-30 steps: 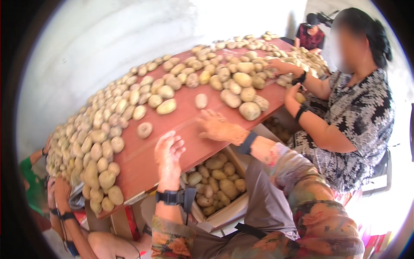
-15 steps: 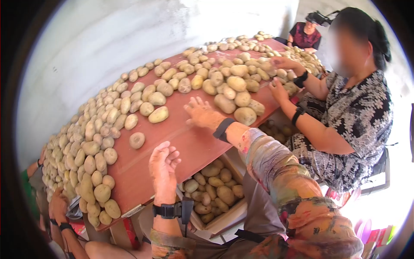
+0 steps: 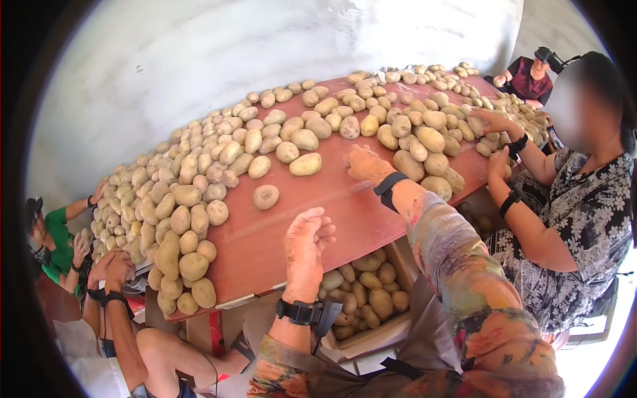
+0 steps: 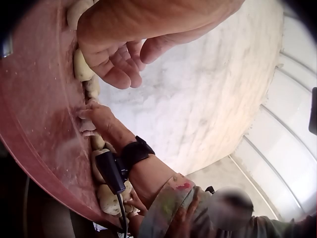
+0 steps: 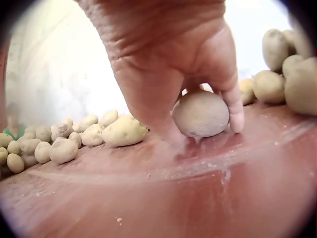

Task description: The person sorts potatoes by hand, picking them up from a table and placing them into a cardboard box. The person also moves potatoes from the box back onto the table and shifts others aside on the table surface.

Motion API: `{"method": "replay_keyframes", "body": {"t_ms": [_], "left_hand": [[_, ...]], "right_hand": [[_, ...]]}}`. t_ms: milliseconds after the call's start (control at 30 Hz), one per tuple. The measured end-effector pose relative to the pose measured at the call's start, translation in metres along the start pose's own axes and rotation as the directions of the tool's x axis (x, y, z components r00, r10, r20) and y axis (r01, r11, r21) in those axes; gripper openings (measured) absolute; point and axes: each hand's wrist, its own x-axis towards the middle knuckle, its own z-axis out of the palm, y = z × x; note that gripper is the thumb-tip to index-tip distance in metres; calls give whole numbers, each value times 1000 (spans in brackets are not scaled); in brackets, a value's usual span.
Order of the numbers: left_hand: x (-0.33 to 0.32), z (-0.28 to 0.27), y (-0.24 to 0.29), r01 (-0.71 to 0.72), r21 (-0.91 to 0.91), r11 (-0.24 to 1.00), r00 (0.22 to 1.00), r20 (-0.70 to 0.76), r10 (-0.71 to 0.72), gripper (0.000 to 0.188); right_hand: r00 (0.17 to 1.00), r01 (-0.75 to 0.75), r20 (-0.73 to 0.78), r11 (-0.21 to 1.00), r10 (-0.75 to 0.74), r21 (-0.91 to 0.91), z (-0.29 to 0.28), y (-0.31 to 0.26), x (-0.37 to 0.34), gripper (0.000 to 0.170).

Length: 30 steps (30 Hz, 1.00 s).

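Potato [image 5: 201, 114] inside the right-hand grip [image 5: 168, 59]; between thumb [image 5: 151, 111] and fingers [image 5: 237, 111]

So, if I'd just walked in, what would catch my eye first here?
Probably the great spread of potatoes along the far side and left end of the reddish table. Next, the wearer's right hand, reaching over the tabletop with thumb and fingers around a single potato, while the left hand hangs empty near the front edge. Below that edge, a box holds more potatoes.
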Motion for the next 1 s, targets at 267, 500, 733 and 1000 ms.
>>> {"method": "replay_keyframes", "body": {"t_ms": [267,500,733,1000], "left_hand": [[1,0,-2,-10,-7,1000,1000,-18,10,17],[4,-5,-5,-34,-32,999,999,-14,34,16],[5,-1,-4,-38,-41,998,998,-50,36,18],[10,3,-10,-33,-21,999,999,-44,32,15]], "right_hand": [[987,52,-155,992,-34,114,25,5,-37,34],[987,162,-46,970,-156,181,25,16,-59,40],[987,153,-91,950,-133,271,-2,-11,-118,39],[839,512,53,820,-541,256,-17,-57,-181,34]]}}
